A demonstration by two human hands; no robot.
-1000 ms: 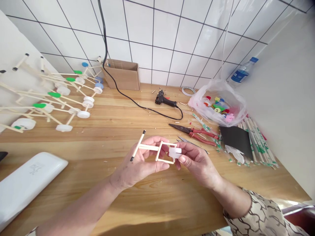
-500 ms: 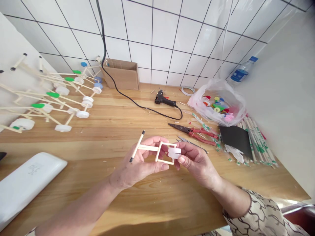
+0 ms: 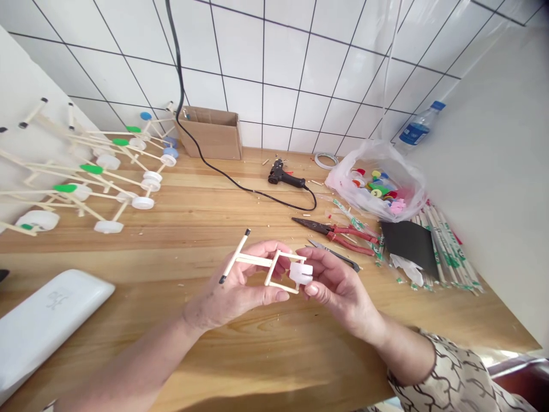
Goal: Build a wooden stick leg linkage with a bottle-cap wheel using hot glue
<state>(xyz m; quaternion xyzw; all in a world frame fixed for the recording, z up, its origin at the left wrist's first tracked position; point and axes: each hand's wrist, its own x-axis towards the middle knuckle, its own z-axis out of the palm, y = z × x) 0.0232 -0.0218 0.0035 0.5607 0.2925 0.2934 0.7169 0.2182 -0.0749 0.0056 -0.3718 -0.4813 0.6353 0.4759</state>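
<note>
Above the wooden table, both my hands hold a small frame of pale wooden sticks. One stick with black tips crosses its left end. My left hand is closed round the frame, thumb under it. My right hand pinches a white plastic bottle cap against the frame's right end.
Finished stick models with white, green and blue caps lie at far left. A cardboard box, a black glue gun with cord, red pliers, a bag of coloured caps, wrapped chopsticks, a black sheet and a white case are around.
Both hands with the stick frame and cap have shifted slightly left and down in the view. The grip is the same.
</note>
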